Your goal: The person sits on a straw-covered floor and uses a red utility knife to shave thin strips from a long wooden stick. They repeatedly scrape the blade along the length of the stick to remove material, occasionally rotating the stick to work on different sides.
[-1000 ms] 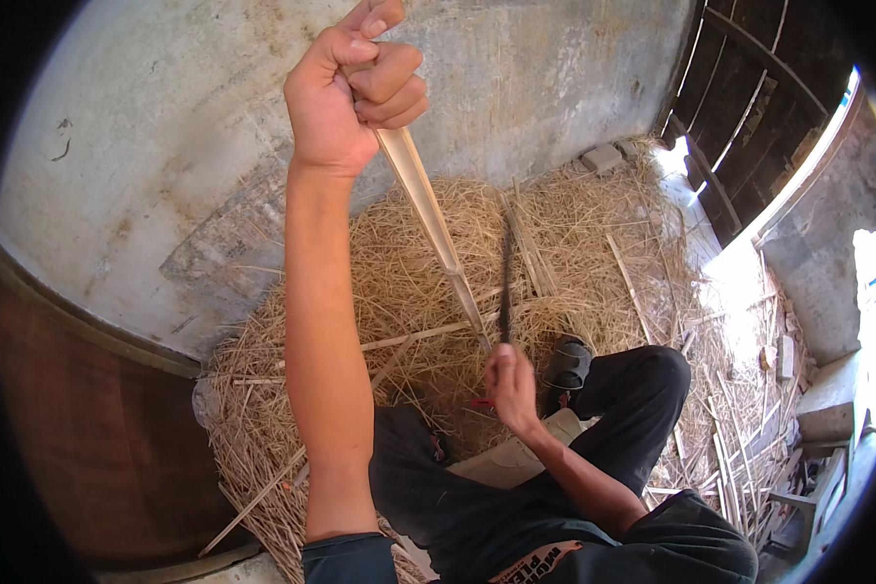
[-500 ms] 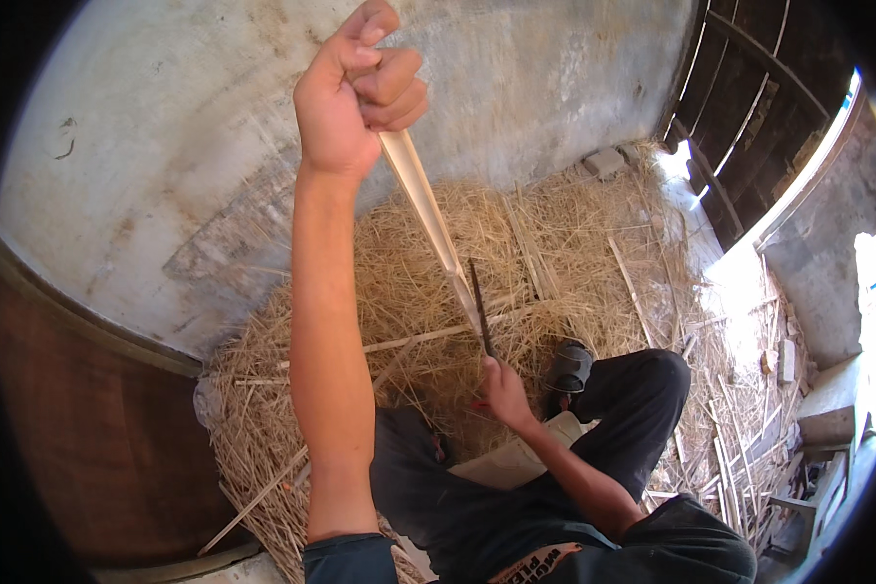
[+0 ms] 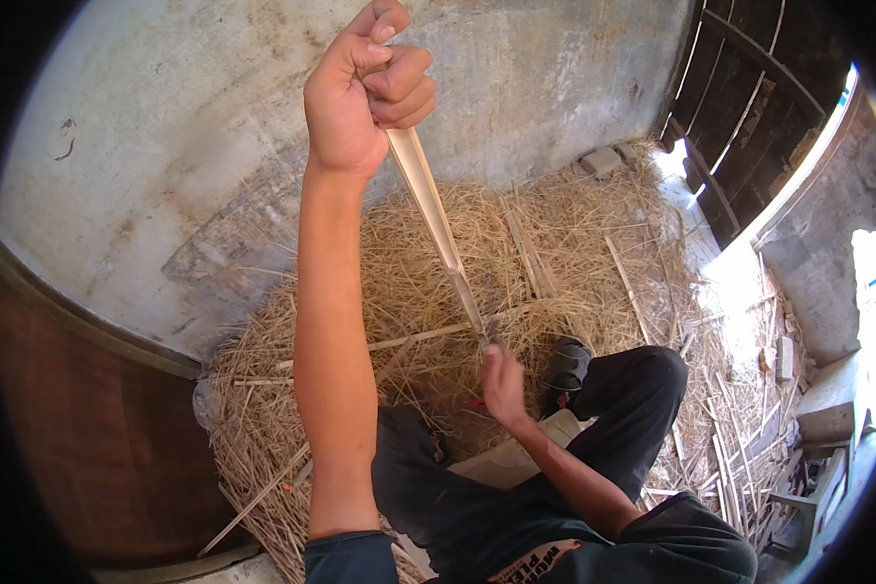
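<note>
My left hand (image 3: 368, 102), raised high before the wall, is closed round the upper end of a split bamboo strip (image 3: 424, 200). The strip slopes down to the right, its pale hollow inner face showing and a node partway along. At its lower end my right hand (image 3: 502, 384) is closed and a little blurred. It grips a dark, narrow knife (image 3: 492, 327), whose blade is smeared and foreshortened against the strip. Whether the edge touches the bamboo I cannot tell.
A thick layer of straw-like bamboo shavings (image 3: 516, 229) covers the floor, with loose strips (image 3: 628, 282) in it. My bent knees and a dark shoe (image 3: 566, 365) are close below. A stained wall (image 3: 555, 88) stands ahead; a brown board (image 3: 88, 419) lies at left.
The knife blade has swung from pointing up along the strip to a foreshortened, blurred position near its lower end. My left hand and the strip's top have shifted slightly right.
</note>
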Tool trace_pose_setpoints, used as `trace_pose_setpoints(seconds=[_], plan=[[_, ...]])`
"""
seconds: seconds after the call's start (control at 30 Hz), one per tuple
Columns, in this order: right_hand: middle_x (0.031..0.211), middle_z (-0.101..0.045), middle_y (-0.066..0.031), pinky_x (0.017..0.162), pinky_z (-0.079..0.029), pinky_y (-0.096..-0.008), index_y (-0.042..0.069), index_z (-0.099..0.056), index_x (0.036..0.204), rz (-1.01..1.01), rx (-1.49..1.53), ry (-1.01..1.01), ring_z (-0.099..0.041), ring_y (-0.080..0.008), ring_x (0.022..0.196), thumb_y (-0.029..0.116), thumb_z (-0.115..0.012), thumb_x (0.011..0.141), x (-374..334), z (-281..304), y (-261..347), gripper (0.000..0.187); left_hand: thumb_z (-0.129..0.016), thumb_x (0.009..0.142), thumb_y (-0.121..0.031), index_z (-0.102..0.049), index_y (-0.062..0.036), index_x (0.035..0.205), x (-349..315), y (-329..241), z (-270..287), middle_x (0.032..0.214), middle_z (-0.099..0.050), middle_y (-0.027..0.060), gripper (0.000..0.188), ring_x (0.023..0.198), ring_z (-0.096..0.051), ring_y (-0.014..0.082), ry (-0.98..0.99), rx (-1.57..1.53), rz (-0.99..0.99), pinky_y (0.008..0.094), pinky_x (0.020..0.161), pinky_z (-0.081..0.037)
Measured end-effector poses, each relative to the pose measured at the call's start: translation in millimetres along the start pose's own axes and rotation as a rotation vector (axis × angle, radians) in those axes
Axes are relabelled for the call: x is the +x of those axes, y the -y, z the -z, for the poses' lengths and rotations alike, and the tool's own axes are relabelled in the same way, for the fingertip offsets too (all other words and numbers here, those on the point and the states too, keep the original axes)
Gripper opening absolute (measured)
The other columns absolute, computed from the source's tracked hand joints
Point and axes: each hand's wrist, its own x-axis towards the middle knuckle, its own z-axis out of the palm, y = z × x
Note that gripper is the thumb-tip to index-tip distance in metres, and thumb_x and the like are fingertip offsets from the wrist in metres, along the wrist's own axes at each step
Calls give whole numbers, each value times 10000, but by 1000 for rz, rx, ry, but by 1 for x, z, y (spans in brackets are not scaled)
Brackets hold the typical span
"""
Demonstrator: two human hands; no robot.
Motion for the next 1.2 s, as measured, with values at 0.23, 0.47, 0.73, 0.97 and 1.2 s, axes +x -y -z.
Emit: trace_pose_setpoints(seconds=[0.23, 0.47, 0.73, 0.97, 1.2], plan=[[618, -469, -6, 497, -395, -355, 90, -508, 782, -470, 149, 129, -452, -132, 492, 481, -443, 1124, -43, 10, -128, 523, -426, 943, -155, -426, -185, 954, -9, -7, 11, 558, -277, -76, 32, 452, -173, 46, -37, 23, -39, 261, 439, -165], [658, -436, 8, 533, -402, -322, 76, -512, 816, -392, 388, 158, -441, -115, 545, 470, -391, 1149, -14, 18, -43, 530, -408, 946, -129, -437, -181, 975, -12, -6, 5, 601, -278, -68, 66, 489, -215, 49, -179, 117, -73, 248, 454, -189], [704, -437, 29, 462, -317, -258, 81, -514, 943, -297, 492, 48, -379, -68, 514, 484, -371, 1155, -3, 23, -12, 477, -377, 933, -85, -449, -146, 1007, -7, -1, -6, 646, -323, -48, 119, 515, -261, 62, -526, 437, -173, 250, 469, -234], [740, -430, 25, 466, -316, -248, 77, -502, 1014, -273, 582, 196, -371, -60, 524, 495, -389, 1147, 7, 26, 77, 454, -393, 925, -68, -469, -137, 1051, -3, 4, -21, 710, -363, -34, 162, 590, -311, 69, -467, 390, -164, 237, 517, -281], [682, -389, 46, 470, -323, -245, 91, -492, 946, 80, 185, 41, -372, -58, 532, 415, -370, 1159, 9, 2, 81, 407, -404, 925, -73, -471, -137, 1041, 5, 18, -34, 707, -385, -31, 148, 587, -298, 69, -549, 441, -211, 243, 522, -264]])
